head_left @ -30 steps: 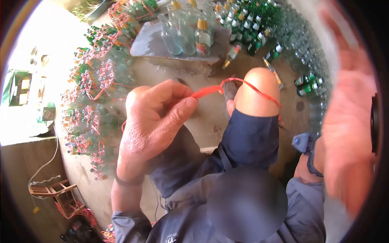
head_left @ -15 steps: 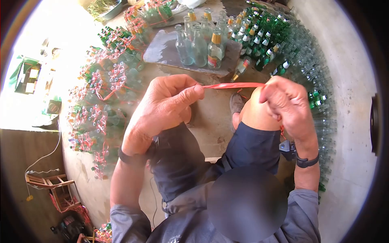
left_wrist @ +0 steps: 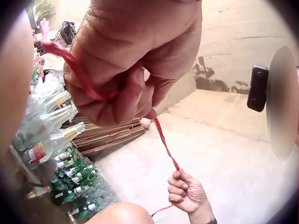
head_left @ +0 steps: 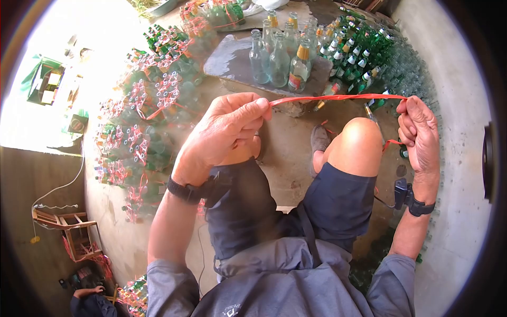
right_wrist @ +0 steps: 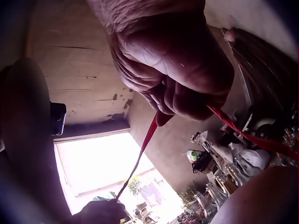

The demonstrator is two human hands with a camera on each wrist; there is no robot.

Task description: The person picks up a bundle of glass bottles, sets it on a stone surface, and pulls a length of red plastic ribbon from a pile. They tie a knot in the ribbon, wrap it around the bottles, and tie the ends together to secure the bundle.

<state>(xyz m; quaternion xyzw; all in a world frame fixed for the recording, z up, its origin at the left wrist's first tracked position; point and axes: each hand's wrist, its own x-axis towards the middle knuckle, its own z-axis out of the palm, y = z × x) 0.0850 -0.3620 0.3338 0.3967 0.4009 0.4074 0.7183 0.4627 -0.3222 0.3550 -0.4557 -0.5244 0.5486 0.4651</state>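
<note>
A red plastic strip, twisted along its length, stretches nearly straight between my hands, above the knees in the head view. My left hand pinches one end between thumb and fingers. In the left wrist view a short loose tail of the strip sticks out from that hand. Farther right, my right hand grips the other part with curled fingers. A loose length trails from the right hand in the right wrist view.
Several clear glass bottles stand on a low slab ahead. Green bottles crowd the right wall. On the left are bottle bundles tied with red strips. A wooden chair and another person's hand show lower left.
The right hand, raised and blurred at the far right, came back to take hold of the strip beside the left hand. Then it drew away to the right, lengthening the stretch between them.
</note>
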